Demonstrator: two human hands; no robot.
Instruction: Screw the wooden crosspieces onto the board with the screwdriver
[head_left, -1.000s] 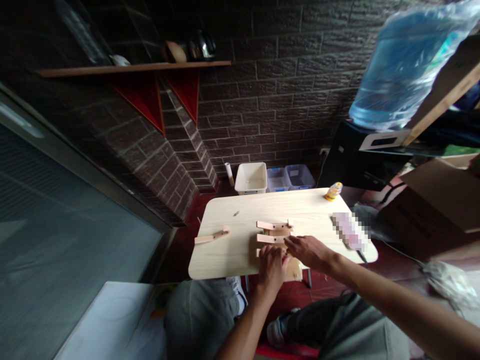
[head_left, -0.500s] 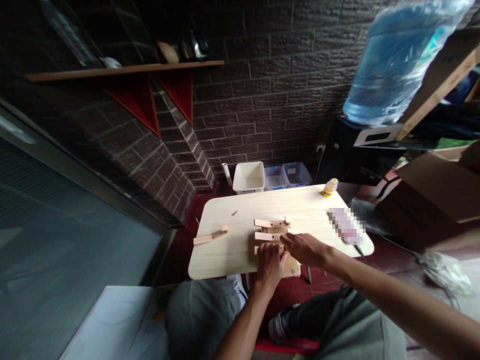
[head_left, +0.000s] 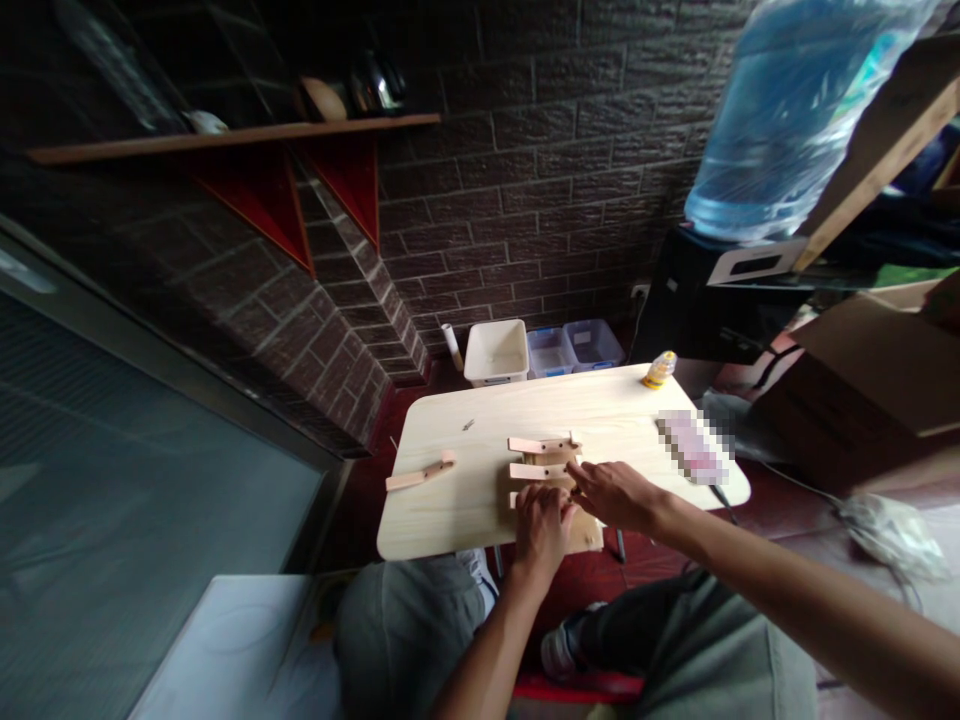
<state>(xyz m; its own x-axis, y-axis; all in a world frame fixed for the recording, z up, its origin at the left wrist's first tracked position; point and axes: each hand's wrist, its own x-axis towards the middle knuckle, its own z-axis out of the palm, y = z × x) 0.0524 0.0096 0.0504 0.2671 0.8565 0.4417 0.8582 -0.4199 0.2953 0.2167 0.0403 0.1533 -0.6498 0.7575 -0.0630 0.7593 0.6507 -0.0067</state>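
A wooden assembly [head_left: 547, 459] with several parallel slats lies at the near edge of the light wooden table [head_left: 450, 520]. My left hand [head_left: 543, 518] is closed over its nearer slats, pressing or gripping them. Beside it, my right hand [head_left: 611, 492] has its fingers bent together at the assembly's right part, close to my left fingertips; whatever is between them is too small to make out. A separate curved wooden piece [head_left: 420, 474] lies at the table's left. Small metal bits [head_left: 468, 425] rest farther back.
A yellow-capped clear container [head_left: 659, 371] stands at the back right, near a blurred pinkish object [head_left: 691, 447]. Plastic bins [head_left: 497, 352] sit beyond the table. A cardboard box [head_left: 840, 400] is at the right, below a water bottle [head_left: 780, 120].
My right hand's fingers have shifted slightly at the assembly, while my left hand stays in place. The camera view has moved a little.
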